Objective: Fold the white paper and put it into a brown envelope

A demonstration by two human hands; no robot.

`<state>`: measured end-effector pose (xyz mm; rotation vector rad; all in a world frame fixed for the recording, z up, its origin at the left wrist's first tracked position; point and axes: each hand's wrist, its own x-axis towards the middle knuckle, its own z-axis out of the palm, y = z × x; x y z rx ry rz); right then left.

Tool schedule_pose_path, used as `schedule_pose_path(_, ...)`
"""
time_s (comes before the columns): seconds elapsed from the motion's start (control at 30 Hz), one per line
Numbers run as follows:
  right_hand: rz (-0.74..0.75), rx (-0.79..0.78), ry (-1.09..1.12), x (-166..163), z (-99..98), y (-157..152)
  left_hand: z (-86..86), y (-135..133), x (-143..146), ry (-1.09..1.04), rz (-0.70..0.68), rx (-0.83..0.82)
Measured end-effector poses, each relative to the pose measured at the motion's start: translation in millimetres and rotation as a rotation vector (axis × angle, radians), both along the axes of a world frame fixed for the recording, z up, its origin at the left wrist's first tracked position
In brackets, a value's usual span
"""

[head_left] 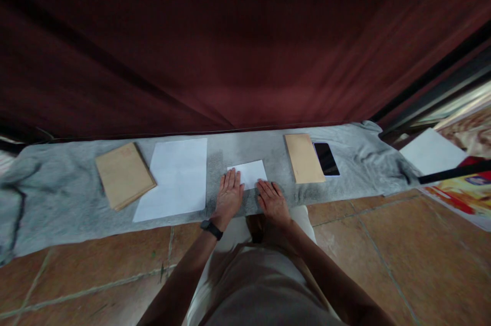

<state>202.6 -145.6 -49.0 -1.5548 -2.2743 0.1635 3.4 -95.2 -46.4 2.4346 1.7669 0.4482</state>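
Note:
A small folded white paper [251, 171] lies on a grey cloth [65, 213] spread over the floor. My left hand [229, 194] rests flat and open on the cloth, its fingertips at the paper's left edge; a black watch sits on that wrist. My right hand [271, 200] lies flat and open just below the paper's right corner. Neither hand holds anything.
To the left lie a large white sheet [174, 178] and a stack of brown envelopes [123, 175]. To the right are a brown envelope [304, 158] and a black phone [326, 159]. A dark red curtain [230, 45] hangs behind. More paper [431, 151] lies at far right. Tiled floor lies in front.

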Motion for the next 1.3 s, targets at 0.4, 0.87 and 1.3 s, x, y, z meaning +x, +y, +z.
schedule_pose_path(0.4, 0.007, -0.052, 0.003, -4.5, 5.3, 51.6, 9.2, -43.0, -3.9, 0.071, -0.141, 0.041)
schedule_pose_path(0.87, 0.160, 0.000, 0.015, -25.3, 6.7, 45.3, -2.3, -57.5, -9.9, 0.050, -0.136, 0.051)
schedule_pose_path(1.3, 0.151, -0.018, 0.010, -4.4, -0.6, 20.2, -8.1, -69.8, -18.4, 0.019, -0.030, 0.079)
